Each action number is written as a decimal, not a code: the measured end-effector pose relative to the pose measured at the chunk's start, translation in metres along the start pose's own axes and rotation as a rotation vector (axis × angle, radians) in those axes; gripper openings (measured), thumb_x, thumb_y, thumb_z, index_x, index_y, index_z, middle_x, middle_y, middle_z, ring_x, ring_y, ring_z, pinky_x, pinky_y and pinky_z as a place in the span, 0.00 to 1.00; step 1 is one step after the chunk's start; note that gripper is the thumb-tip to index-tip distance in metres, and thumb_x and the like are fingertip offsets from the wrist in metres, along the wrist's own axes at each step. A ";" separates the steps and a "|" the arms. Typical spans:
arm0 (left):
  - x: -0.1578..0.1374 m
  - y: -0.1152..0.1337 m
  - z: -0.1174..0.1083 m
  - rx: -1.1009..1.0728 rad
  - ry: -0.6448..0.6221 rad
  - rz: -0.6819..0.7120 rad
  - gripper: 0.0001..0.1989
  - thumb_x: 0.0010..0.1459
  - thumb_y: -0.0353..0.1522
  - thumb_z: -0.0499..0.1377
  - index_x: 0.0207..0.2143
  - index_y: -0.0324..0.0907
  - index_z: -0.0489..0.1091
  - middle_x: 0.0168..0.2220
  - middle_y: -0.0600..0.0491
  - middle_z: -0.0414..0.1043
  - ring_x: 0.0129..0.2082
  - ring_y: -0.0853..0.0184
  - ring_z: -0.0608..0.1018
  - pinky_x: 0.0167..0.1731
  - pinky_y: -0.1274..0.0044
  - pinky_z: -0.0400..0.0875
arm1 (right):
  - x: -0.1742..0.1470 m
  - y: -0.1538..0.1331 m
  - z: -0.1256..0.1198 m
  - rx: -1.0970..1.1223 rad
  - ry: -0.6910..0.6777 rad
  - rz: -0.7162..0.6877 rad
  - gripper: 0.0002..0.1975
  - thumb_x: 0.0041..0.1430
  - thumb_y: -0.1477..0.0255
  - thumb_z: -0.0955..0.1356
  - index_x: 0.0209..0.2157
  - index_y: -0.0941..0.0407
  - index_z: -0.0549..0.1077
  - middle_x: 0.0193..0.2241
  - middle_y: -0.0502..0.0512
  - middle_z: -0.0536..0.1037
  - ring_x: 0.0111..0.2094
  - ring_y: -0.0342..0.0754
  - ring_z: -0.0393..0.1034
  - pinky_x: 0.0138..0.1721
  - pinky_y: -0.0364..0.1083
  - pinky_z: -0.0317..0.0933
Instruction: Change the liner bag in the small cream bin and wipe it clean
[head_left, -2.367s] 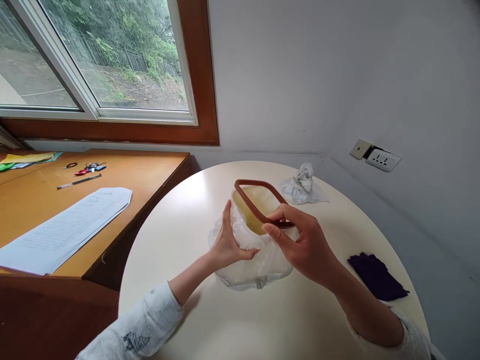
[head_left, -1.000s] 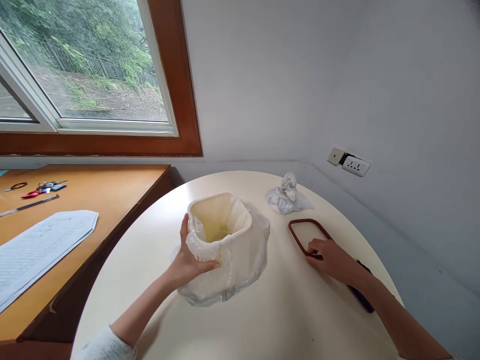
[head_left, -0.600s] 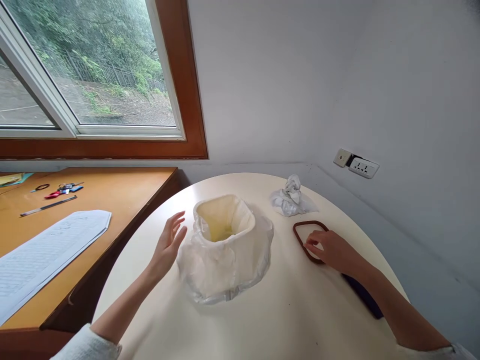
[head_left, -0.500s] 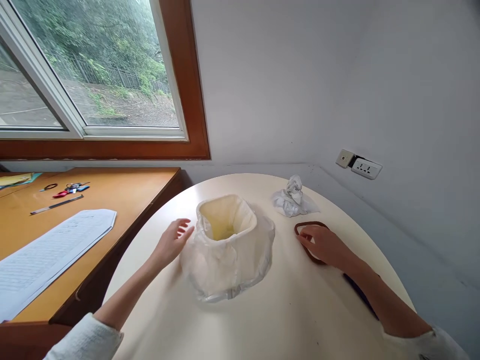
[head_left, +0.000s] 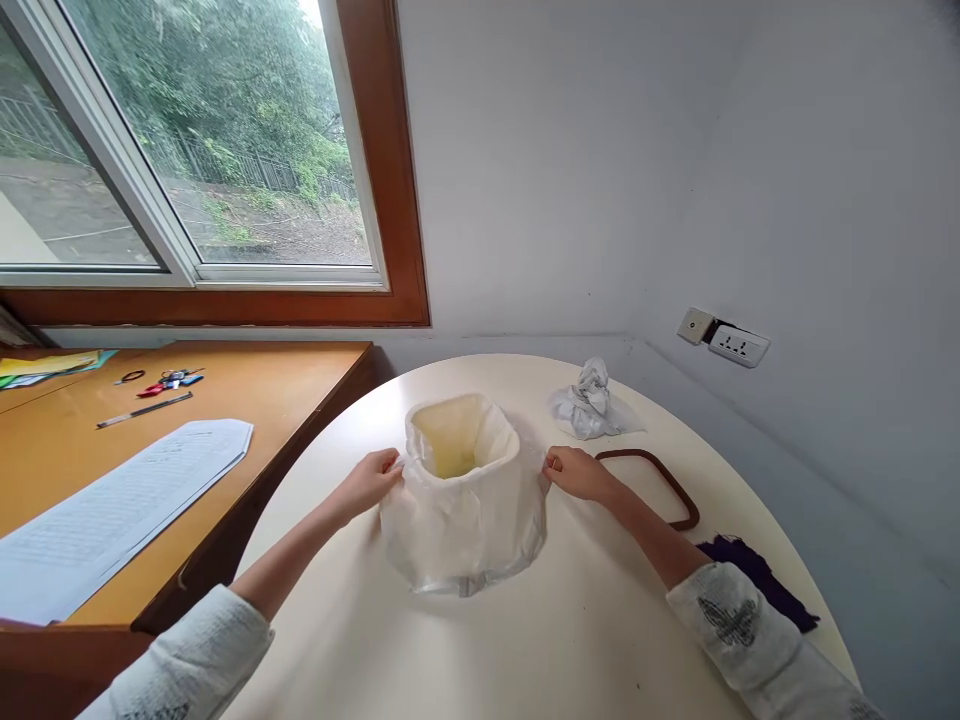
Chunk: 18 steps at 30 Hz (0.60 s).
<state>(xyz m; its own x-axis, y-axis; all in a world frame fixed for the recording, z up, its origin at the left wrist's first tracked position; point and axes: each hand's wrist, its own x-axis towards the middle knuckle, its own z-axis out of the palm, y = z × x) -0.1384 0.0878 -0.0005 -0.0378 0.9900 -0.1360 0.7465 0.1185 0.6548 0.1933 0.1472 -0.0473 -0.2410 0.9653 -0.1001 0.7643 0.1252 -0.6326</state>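
Observation:
A small bin stands upright on the round table, its mouth facing up. A translucent white plastic bag lines it, folded over the rim and hanging loosely around the outside. At the bin's left side my left hand pinches the overhanging bag. My right hand pinches the bag's edge on the opposite side. Beyond my right hand lies a brown rounded frame, flat on the table and not held.
A crumpled white plastic bag sits at the table's back right. Dark purple cloth lies by my right forearm. On the wooden desk at left are papers, a pen and keys. Walls bound the back and right.
My right hand has left the brown frame, moved left and taken hold of the bag's right edge. My left hand has closed on the bag's left side. The view has shifted slightly.

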 end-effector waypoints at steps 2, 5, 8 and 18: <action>-0.002 0.006 -0.009 -0.121 -0.002 0.023 0.15 0.49 0.44 0.52 0.27 0.41 0.65 0.25 0.53 0.70 0.28 0.63 0.74 0.27 0.75 0.67 | 0.001 0.000 0.000 0.116 0.026 -0.029 0.05 0.45 0.70 0.66 0.21 0.55 0.65 0.22 0.49 0.70 0.27 0.44 0.64 0.29 0.43 0.53; -0.002 0.011 -0.023 -0.453 -0.023 0.049 0.15 0.51 0.44 0.54 0.29 0.40 0.65 0.25 0.54 0.70 0.26 0.68 0.72 0.27 0.77 0.66 | 0.000 -0.004 -0.008 0.345 0.087 -0.071 0.08 0.49 0.66 0.62 0.23 0.55 0.63 0.24 0.48 0.70 0.27 0.43 0.65 0.30 0.43 0.58; 0.002 0.014 -0.037 -0.737 -0.005 0.088 0.15 0.49 0.43 0.59 0.29 0.39 0.66 0.22 0.54 0.69 0.23 0.70 0.71 0.26 0.79 0.66 | -0.004 -0.010 -0.023 0.547 0.137 -0.107 0.11 0.54 0.62 0.57 0.29 0.54 0.62 0.29 0.51 0.72 0.31 0.44 0.68 0.32 0.45 0.62; -0.014 0.027 -0.087 -1.004 0.093 0.248 0.12 0.48 0.34 0.63 0.36 0.40 0.72 0.22 0.57 0.69 0.21 0.74 0.69 0.22 0.83 0.66 | -0.029 -0.034 -0.073 1.442 -0.041 -0.257 0.11 0.55 0.69 0.60 0.40 0.52 0.68 0.38 0.53 0.74 0.39 0.49 0.69 0.40 0.50 0.63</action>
<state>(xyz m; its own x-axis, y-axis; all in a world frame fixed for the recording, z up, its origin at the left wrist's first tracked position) -0.1753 0.0842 0.0837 -0.0416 0.9923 0.1171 -0.1556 -0.1222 0.9802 0.2183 0.1314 0.0333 -0.3104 0.9422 0.1262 -0.5430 -0.0667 -0.8371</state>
